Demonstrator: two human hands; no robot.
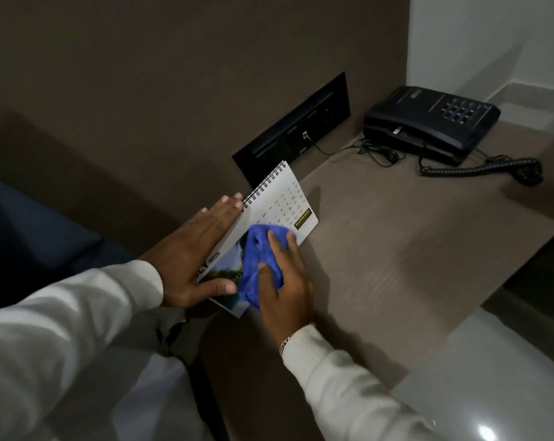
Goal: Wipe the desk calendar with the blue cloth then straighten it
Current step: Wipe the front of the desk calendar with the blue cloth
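At the centre of the frame the fingers (pixel 280 241) of the right hand (pixel 283 281) lie spread and nearly flat, pressing a crumpled bright blue cloth (pixel 259 265) against the printed face of a white spiral-bound desk calendar (pixel 278 198); the thumb tucks into the cloth's lower folds, so the hand pins the cloth under the palm and fingers more than it pinches it. Just left of it, the left hand (pixel 196 249) lies open, fingers straight along the calendar's left edge and wire binding, thumb on the lower corner of the page, bracing it without closing around it. The calendar sits near the desk's left end, tilted and skewed against the grey-brown wooden desk top (pixel 396 249), its binding toward a black wall socket panel (pixel 294 128) in the upper middle. At upper right, well apart, sits a black corded desk telephone (pixel 431 122). Both arms wear pale knitted sleeves (pixel 62 329). By my reading the wiping is under way: the cloth covers the lower picture part, while the date grid looks unreached. Straightening is not yet done.
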